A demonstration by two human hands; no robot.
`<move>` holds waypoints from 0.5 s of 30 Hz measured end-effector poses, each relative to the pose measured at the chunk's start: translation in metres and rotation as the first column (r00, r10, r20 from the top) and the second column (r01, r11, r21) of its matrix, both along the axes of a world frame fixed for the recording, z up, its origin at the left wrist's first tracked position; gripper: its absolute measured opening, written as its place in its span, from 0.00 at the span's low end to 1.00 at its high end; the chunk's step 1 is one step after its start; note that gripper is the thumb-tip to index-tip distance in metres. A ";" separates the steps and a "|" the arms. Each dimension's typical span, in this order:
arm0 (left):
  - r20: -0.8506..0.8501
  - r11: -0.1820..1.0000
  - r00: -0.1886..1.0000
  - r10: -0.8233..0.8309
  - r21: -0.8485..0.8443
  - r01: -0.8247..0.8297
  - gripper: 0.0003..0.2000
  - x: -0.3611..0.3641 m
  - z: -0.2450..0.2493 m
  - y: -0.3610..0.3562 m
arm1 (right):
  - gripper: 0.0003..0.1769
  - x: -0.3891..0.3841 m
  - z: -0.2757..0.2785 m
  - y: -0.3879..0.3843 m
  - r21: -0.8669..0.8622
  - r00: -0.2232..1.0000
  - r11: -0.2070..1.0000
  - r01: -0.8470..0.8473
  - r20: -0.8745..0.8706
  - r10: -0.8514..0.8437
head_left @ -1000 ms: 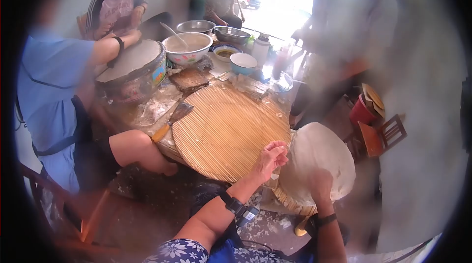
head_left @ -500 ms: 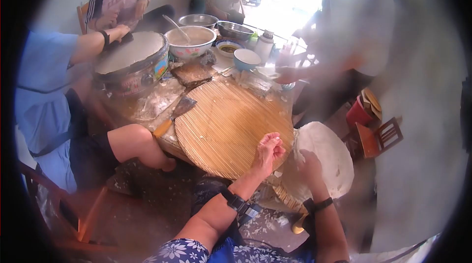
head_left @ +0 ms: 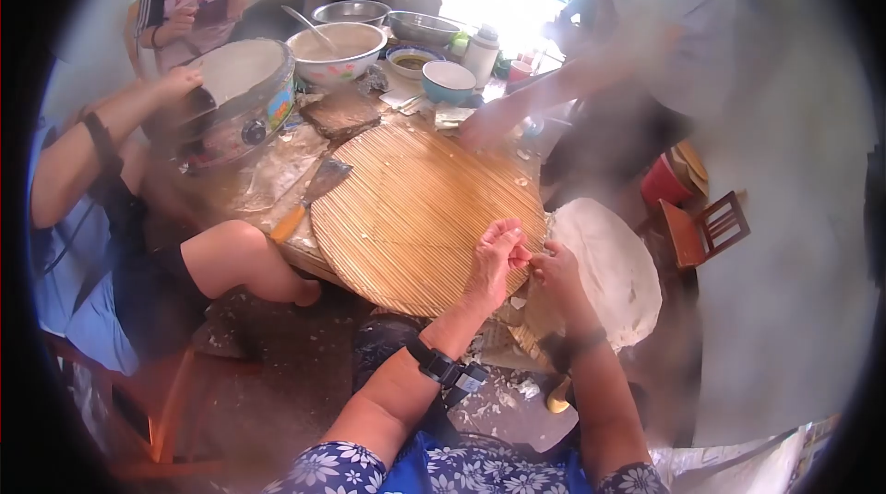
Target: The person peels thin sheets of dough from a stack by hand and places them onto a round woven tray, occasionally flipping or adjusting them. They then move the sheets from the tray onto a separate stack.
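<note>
My left hand (head_left: pixel 501 257) is closed, fingers curled together, above the right edge of a round bamboo-slat tray (head_left: pixel 415 208). My right hand (head_left: pixel 557 278) meets it fingertip to fingertip, its fingers pinched. Whatever lies between the fingers is too small to make out. Just right of my right hand is a stack of thin, round white sheets (head_left: pixel 609 272) on a woven base. A scraper with a yellow handle (head_left: pixel 289 223) rests against the tray's left side, its dark blade on the rim.
At left, a co-worker's hand (head_left: pixel 180 83) is at a drum-shaped steamer (head_left: pixel 242 111). Another person's blurred hand (head_left: pixel 494 123) reaches over the tray's far edge. Behind stand a flowered basin (head_left: pixel 337 69) with a ladle, a blue bowl (head_left: pixel 448 81) and a flask (head_left: pixel 480 55). A wooden chair (head_left: pixel 706 231) stands right.
My right hand has moved from the white sheets up to my left hand. The co-worker's hand at the steamer moved lower, and the other person's hand has reached over the tray.
</note>
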State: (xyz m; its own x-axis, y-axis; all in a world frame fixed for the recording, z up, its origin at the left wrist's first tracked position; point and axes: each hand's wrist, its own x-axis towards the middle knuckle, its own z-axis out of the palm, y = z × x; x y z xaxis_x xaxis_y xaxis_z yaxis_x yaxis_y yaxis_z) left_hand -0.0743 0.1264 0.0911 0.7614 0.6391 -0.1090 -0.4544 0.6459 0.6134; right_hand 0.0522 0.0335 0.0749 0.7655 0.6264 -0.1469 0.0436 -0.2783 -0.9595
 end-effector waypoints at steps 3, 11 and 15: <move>-0.017 1.000 1.000 0.000 0.003 0.000 0.12 -0.001 0.001 -0.001 | 0.26 -0.005 0.009 -0.002 0.041 0.988 0.999 -0.021 -0.155 0.027; -0.026 1.000 0.999 -0.025 0.016 0.026 0.13 0.000 0.000 -0.003 | 0.27 -0.015 0.011 -0.005 0.002 0.993 1.000 -0.017 -0.115 0.017; -0.022 0.999 0.999 -0.028 0.015 0.028 0.14 0.003 -0.002 -0.006 | 0.31 -0.016 0.008 -0.007 0.042 0.989 0.999 -0.005 -0.144 0.011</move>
State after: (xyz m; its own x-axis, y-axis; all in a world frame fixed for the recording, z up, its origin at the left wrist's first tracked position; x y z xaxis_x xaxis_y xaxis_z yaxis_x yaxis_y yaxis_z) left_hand -0.0710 0.1208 0.0889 0.7765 0.6193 -0.1164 -0.4226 0.6489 0.6327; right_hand 0.0360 0.0268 0.0832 0.7329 0.6404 -0.2296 -0.0942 -0.2388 -0.9665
